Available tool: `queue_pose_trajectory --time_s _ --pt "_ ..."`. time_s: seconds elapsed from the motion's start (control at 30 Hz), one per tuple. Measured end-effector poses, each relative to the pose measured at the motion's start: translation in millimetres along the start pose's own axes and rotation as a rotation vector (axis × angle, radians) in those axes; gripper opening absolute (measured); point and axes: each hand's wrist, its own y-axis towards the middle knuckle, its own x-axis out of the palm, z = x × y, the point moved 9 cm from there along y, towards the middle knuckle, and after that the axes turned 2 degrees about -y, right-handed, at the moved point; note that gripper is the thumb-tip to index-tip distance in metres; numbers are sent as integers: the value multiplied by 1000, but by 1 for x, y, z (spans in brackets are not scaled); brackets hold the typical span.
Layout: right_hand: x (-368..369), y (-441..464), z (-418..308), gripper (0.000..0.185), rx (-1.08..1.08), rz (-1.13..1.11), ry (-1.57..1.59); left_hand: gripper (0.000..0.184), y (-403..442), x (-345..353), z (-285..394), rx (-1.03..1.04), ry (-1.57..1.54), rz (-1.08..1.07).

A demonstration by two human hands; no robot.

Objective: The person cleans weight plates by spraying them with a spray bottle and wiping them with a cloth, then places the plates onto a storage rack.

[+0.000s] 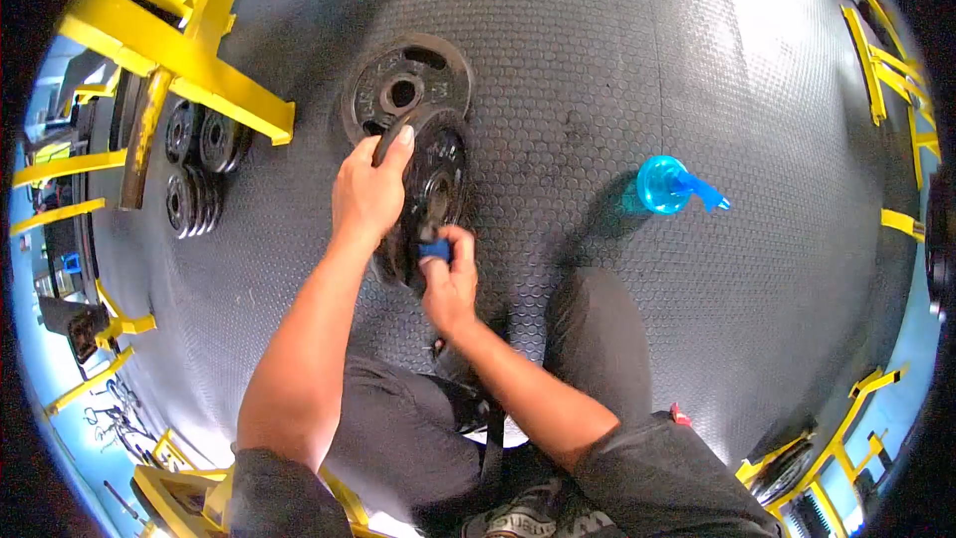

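Observation:
A black weight plate (443, 154) stands tilted on edge in front of me. My left hand (370, 187) grips its upper left rim, thumb on the near face and fingers behind. Pinched in my right hand (451, 279) is a small blue cloth (434, 250), held against the plate's lower face; most of the cloth is hidden by the fingers. Just beyond, a second weight plate (453, 65) lies flat on the floor, partly covered by the tilted one.
A blue bottle (661, 185) stands on the black rubber floor (558, 70) to the right. Several stacked plates (191, 201) sit at the left, near a yellow steel frame (214, 80). More yellow racks (876, 65) line the right side. My bent knee (597, 324) is close by.

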Motion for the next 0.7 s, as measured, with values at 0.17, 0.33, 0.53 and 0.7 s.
queue_pose_trajectory --time_s 0.17,0.33,0.53,0.7 --pt "-1 -22 31 29 35 172 -232 53 -1 1 -6 -5 0 -23" --pt "17 26 -86 37 -517 128 -80 57 4 -1 -8 -20 36 -11" --pt "18 6 -67 35 -502 70 -241 55 5 5 -9 -53 -20 -85" --pt "20 46 -96 37 -734 56 -231 55 7 4 -11 -39 -12 -85"
